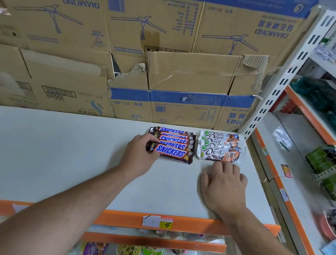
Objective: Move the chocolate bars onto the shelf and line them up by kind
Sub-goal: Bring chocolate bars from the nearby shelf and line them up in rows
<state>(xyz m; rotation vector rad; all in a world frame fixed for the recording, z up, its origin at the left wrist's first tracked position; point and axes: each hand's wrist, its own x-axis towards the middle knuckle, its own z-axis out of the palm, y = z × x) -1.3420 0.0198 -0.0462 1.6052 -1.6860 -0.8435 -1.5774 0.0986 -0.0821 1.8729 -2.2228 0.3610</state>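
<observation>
My left hand [138, 155] pinches the front brown-and-blue Snickers bar [170, 152] by its end; right hand [225, 186] flat, empty, beside white-and-orange Dove bars [219, 149], all back-right on white shelf [55, 156]. I'd worry an uneven push skews the overlapped rows.

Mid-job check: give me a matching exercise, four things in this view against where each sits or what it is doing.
Column 1
1. Snickers bars
2. Dove bars
3. left hand
4. right hand

Column 2
A. lies flat on the shelf, just in front of the right row
B. the right row, stacked front to back
C. grips the end of the nearest bar in the left row
D. the left row, stacked front to back

Pairs: 1-D; 2-B; 3-C; 4-A
</observation>
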